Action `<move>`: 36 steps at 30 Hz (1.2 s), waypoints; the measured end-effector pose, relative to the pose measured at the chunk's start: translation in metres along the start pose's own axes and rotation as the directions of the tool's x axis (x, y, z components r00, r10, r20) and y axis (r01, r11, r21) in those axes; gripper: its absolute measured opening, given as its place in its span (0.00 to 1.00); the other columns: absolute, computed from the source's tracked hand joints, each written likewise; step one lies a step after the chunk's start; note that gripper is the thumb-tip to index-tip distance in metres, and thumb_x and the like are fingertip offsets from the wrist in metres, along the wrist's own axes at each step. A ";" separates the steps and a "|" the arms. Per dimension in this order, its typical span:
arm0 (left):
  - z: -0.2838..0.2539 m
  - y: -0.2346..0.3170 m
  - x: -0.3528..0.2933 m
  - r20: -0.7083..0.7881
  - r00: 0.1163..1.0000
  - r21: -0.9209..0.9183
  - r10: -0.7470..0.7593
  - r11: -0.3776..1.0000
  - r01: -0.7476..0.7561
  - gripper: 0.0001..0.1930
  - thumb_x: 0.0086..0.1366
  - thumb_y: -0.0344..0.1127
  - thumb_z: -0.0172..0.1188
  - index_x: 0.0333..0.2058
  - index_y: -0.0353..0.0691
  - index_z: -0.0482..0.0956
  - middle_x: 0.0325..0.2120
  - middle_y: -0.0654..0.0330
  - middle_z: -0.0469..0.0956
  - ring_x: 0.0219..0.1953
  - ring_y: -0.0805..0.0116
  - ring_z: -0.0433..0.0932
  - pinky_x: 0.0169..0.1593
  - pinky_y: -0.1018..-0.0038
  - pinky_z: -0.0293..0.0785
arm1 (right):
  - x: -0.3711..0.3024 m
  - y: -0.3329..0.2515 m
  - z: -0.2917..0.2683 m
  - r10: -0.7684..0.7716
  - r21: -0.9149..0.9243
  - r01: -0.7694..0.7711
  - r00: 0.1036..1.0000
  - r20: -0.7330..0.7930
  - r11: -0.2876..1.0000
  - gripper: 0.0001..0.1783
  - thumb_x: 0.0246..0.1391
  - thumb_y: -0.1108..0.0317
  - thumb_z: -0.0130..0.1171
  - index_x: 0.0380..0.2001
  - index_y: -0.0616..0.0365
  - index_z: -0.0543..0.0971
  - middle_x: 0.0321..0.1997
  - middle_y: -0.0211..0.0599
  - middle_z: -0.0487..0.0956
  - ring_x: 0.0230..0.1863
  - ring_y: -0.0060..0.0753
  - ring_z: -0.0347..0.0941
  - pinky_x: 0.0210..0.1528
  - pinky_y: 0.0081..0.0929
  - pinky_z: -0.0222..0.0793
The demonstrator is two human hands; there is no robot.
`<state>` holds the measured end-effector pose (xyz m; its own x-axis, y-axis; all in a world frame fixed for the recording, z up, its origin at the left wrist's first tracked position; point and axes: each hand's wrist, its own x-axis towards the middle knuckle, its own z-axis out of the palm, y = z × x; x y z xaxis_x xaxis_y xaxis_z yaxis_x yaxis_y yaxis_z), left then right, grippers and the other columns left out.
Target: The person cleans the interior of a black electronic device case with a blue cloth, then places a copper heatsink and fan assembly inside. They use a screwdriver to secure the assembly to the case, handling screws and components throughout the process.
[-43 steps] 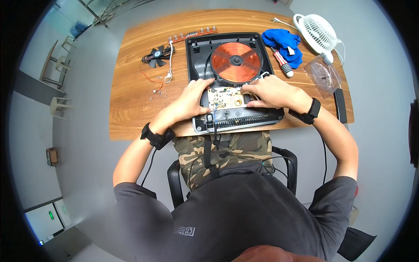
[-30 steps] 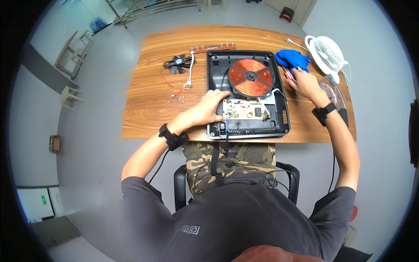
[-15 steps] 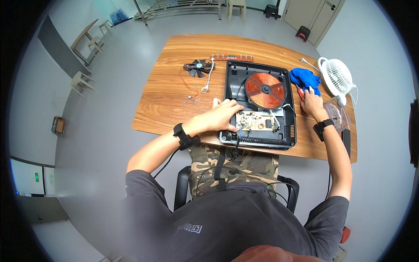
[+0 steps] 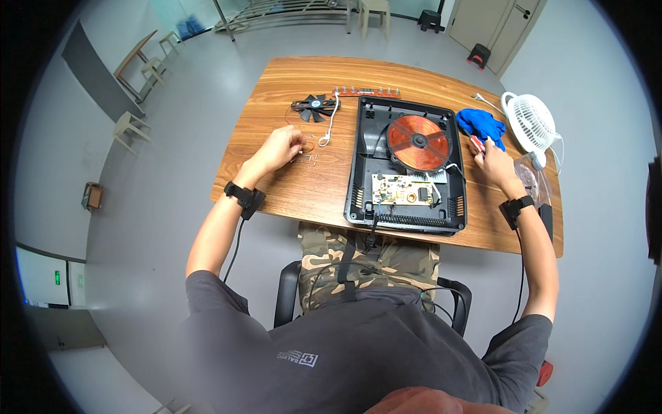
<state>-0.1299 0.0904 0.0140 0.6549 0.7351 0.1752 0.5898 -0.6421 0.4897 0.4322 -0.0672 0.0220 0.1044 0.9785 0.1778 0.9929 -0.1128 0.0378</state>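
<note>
red rounded handle (image 4: pixel 476 144) is clasped in right hand (image 4: pixel 496 164); left hand (image 4: pixel 280 147), beside slim metal pieces (image 4: pixel 308 158), has unclear grip.

The table (image 4: pixel 324 200) shows a smooth wood grain, slightly glossy. The open case (image 4: pixel 370 134) is of matt black plastic. The coil (image 4: pixel 403 138) looks like shiny copper wire; the cloth (image 4: pixel 480 124) is wrinkled and matt.

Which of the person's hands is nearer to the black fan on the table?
Left. The left hand is close by, on the person's side of the fan and slightly left; the right hand is farther off, beyond the black casing.
</note>
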 end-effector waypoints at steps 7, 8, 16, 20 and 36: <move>0.006 0.013 -0.018 0.058 0.998 0.081 -0.017 0.997 0.013 0.07 0.57 0.26 0.68 0.34 0.34 0.81 0.35 0.50 0.79 0.41 0.49 0.80 0.46 0.61 0.78 | 0.025 -0.046 -0.074 0.078 0.303 -0.051 0.994 -0.076 0.951 0.22 0.62 0.51 0.56 0.41 0.64 0.79 0.33 0.63 0.81 0.40 0.65 0.80 0.43 0.52 0.74; 0.005 0.015 -0.019 0.053 0.998 0.098 -0.023 0.995 0.018 0.07 0.57 0.26 0.68 0.34 0.34 0.81 0.35 0.50 0.79 0.41 0.49 0.80 0.46 0.61 0.77 | 0.026 -0.059 -0.088 0.082 0.356 -0.050 0.994 -0.074 0.933 0.23 0.63 0.50 0.58 0.40 0.64 0.79 0.32 0.62 0.81 0.39 0.64 0.80 0.43 0.51 0.74; 0.014 0.011 -0.024 0.079 0.997 0.153 -0.005 0.988 -0.008 0.06 0.59 0.25 0.67 0.35 0.35 0.81 0.38 0.51 0.78 0.43 0.48 0.79 0.48 0.59 0.77 | 0.040 -0.118 -0.106 -0.198 0.444 0.221 0.975 -0.098 0.868 0.24 0.62 0.50 0.61 0.40 0.65 0.82 0.32 0.56 0.83 0.35 0.56 0.82 0.40 0.45 0.75; 0.016 0.011 -0.026 0.067 0.997 0.126 0.041 0.991 -0.049 0.06 0.59 0.24 0.65 0.36 0.35 0.81 0.37 0.51 0.78 0.44 0.47 0.79 0.49 0.59 0.77 | 0.033 -0.142 -0.115 -0.269 0.493 0.264 0.961 -0.063 0.829 0.23 0.61 0.51 0.61 0.40 0.65 0.81 0.32 0.56 0.83 0.36 0.57 0.81 0.40 0.44 0.75; 0.018 0.090 0.019 -0.075 0.993 -0.228 0.088 0.968 -0.103 0.07 0.62 0.27 0.64 0.37 0.33 0.78 0.26 0.54 0.80 0.29 0.68 0.81 0.37 0.73 0.79 | 0.023 -0.156 -0.125 -0.569 0.388 0.554 0.818 -0.089 0.736 0.21 0.57 0.54 0.64 0.44 0.62 0.80 0.37 0.51 0.82 0.41 0.56 0.80 0.43 0.45 0.75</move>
<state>-0.0561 0.0424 0.0465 0.6665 0.6904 0.2813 0.3961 -0.6476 0.6509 0.2726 -0.0483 0.1435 -0.4845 0.8488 0.2118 0.8108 0.5266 -0.2555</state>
